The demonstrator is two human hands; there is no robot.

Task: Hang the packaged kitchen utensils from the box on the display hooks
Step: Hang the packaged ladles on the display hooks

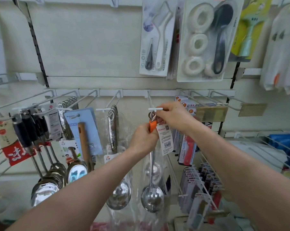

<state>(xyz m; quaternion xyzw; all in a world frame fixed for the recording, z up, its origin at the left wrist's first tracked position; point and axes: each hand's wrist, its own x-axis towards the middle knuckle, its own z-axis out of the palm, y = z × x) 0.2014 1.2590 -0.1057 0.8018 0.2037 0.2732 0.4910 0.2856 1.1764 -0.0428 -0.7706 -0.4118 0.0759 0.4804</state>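
Steadying the ladle (152, 197) by its orange grip, the left hand (143, 139) clasps it while the right hand (173, 116) pinches its top loop to thread the hook (155, 109).

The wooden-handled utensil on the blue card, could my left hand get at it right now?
Probably yes: the wooden-handled utensil hangs in the open, nothing between it and the left hand. But that hand grips the orange ladle handle and would have to let go first.

Orange-handled steel ladle (152, 196) hanging upright in clear wrap, bowl pointing down, white tag (166, 139) dangling, loop seemingly meeting display hook (155, 109)
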